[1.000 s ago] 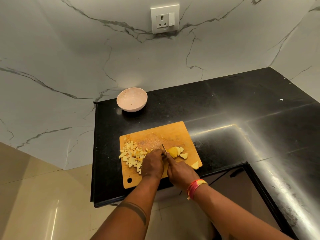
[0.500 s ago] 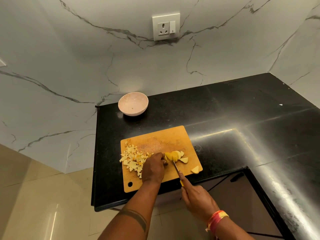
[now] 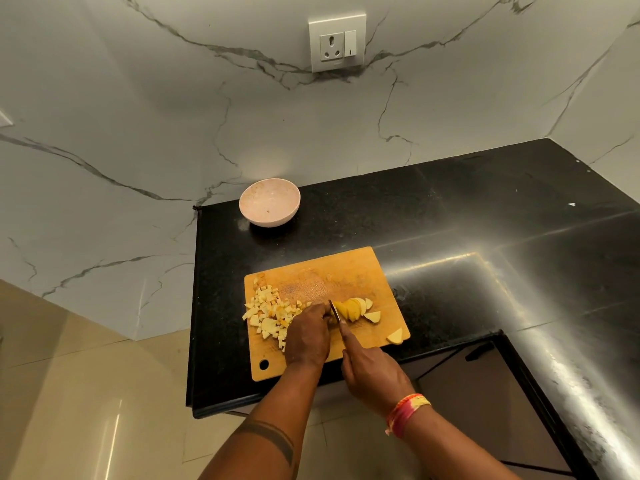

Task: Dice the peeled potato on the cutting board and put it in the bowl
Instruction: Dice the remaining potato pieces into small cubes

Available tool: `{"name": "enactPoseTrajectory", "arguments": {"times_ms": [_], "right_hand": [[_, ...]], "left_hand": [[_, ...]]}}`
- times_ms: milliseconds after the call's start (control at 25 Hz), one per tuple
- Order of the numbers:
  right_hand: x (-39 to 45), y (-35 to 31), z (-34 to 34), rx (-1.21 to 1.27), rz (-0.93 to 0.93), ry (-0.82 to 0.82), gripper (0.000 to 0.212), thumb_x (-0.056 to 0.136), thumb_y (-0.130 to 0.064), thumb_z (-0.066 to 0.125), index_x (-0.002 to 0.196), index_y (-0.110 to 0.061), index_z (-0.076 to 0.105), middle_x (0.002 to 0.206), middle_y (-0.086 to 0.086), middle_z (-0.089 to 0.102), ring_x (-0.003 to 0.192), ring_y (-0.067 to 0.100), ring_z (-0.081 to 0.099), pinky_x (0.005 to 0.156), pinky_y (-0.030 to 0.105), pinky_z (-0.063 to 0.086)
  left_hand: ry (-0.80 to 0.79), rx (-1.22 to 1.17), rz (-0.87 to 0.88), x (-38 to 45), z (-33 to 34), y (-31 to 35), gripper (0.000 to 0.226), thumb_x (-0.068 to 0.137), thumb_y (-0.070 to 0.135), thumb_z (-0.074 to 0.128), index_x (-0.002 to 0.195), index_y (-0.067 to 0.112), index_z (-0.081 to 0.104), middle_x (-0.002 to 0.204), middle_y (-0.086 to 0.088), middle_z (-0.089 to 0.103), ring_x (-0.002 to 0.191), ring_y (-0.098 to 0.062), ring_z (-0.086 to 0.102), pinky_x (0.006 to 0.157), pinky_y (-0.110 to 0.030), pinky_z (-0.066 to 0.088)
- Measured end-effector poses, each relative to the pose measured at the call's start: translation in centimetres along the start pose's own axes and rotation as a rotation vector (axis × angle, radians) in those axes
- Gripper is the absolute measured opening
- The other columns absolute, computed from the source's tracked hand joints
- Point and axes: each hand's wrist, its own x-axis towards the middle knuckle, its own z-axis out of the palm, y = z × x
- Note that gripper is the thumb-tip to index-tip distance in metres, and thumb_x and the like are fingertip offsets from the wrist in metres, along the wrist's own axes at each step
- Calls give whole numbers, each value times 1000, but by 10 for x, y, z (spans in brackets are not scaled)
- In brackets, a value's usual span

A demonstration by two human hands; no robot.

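Two hands work over the wooden cutting board [image 3: 349, 271], which lies near the front edge of your black table [image 3: 450, 220]. Your left hand [image 3: 307, 336] is curled knuckles-up on the board; whether its fingertips hold the potato slices [image 3: 351, 308] or only lie beside them, you cannot tell, as the fingers are hidden. Your right hand [image 3: 372, 372] grips the knife [image 3: 335, 311], its index finger stretched along the spine, the handle hidden in your palm. The blade stands just beside the left knuckles, at the left end of the fanned slices. One loose slice [image 3: 373, 317] lies just right of that fan, and a wedge [image 3: 395, 337] sits at the board's front right corner. The diced potato [image 3: 266, 311] is heaped along the board's left side, some cubes reaching its left edge and some partly hidden behind your left hand. The pink bowl [image 3: 269, 201] stands upright near the table's back left corner, well apart from the board, with only a tiny scrap inside. A red and yellow thread band [image 3: 407, 414] circles your right wrist. A socket with a switch [image 3: 337, 41] sits on the marbled wall behind the table.
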Motion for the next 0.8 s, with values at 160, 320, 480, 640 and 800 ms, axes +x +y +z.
{"name": "enactPoseTrajectory", "arguments": {"times_ms": [160,320,480,640,800], "right_hand": [[20,-12,-4,-72,9,-22,66,105,-27,32,161,-30,-3,83,11,60,68,30,57,58,37,39],[34,-13,-4,-96,13,-27,66,105,-25,33,162,-27,-1,89,17,62,76,36,61,60,38,38],[-1,-3,4,-117,21,-69,70,104,-29,34,161,-28,-7,79,8,53,64,27,50,58,37,39],[-12,9,3,-106,40,-59,66,105,-33,32,160,-31,-4,77,5,55,61,24,51,58,39,43],[-21,9,5,-89,48,-52,65,106,-35,30,160,-31,-6,76,3,55,62,22,53,58,38,44]], "left_hand": [[-4,5,4,1,2,0,20,99,24,55,108,25,73,110,0,71,95,-23,65,75,-32,50],[-18,59,13,6,0,0,19,99,26,54,105,22,72,108,-3,71,94,-26,64,73,-34,50],[-10,112,4,5,1,4,13,98,21,58,105,19,68,108,-3,69,96,-25,64,72,-31,48],[-17,117,5,3,4,4,12,98,20,58,106,19,68,108,-2,69,97,-24,64,73,-30,48],[-18,116,19,-2,7,8,11,98,18,57,104,19,66,107,-2,68,95,-24,63,73,-32,49]]}}
